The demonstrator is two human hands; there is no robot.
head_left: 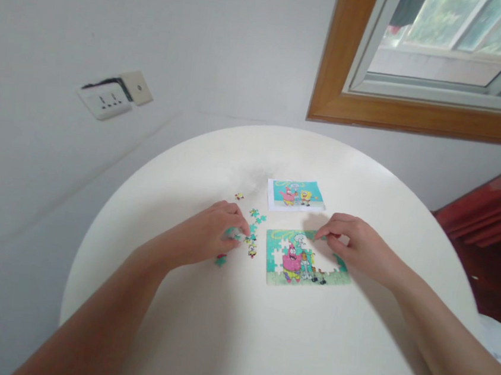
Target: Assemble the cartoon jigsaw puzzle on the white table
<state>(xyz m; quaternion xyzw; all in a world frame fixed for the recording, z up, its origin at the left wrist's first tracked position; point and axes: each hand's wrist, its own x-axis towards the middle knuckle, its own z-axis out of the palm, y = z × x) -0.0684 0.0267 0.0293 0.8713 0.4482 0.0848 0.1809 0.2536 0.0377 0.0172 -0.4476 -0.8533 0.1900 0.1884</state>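
Observation:
My left hand (212, 234) hovers low over loose jigsaw pieces (252, 229), thumb and index finger apart. The pieces are mostly teal, some yellow, and several lie partly hidden under its fingers. To their right lies a partly assembled jigsaw puzzle (295, 264) with a pink starfish figure in it and white gaps at the left and upper right. My right hand (356, 246) is at the puzzle's upper right, its fingers curled together and the index fingertip at the upper edge. Whatever is between those fingers is too small to make out.
A printed reference picture (297, 195) lies just beyond the puzzle on the round white table (297, 341). One stray jigsaw piece (239, 196) is farther back, and a red-and-teal piece (221, 259) sits near my left wrist. A wall with a socket (105, 99) and wood-framed window (335, 104) stands behind.

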